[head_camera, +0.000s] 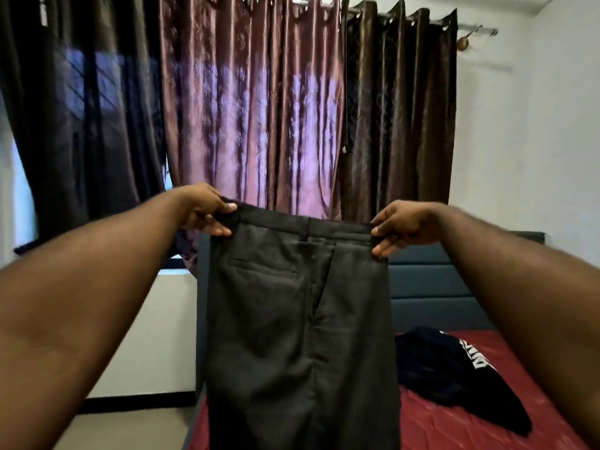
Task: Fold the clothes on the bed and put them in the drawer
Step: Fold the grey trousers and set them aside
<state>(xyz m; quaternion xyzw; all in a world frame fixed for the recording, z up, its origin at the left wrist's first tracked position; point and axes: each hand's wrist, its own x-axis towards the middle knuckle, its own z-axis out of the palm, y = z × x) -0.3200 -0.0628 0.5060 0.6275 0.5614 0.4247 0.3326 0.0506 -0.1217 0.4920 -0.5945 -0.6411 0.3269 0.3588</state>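
Dark grey trousers (292, 319) hang in the air in front of me, held up by the waistband with a back pocket facing me. My left hand (207, 209) pinches the waistband's left end. My right hand (402, 227) pinches its right end. The legs drop below the frame's lower edge, so their ends are hidden. Behind the trousers on the right, a dark navy garment with white lettering (454, 371) lies crumpled on the bed's red sheet (454, 427). No drawer is in view.
A dark blue padded headboard (431, 287) stands behind the bed. Brown and maroon curtains (253, 102) cover the window ahead. A white wall (532, 141) is on the right, and floor (130, 430) shows at the lower left beside the bed.
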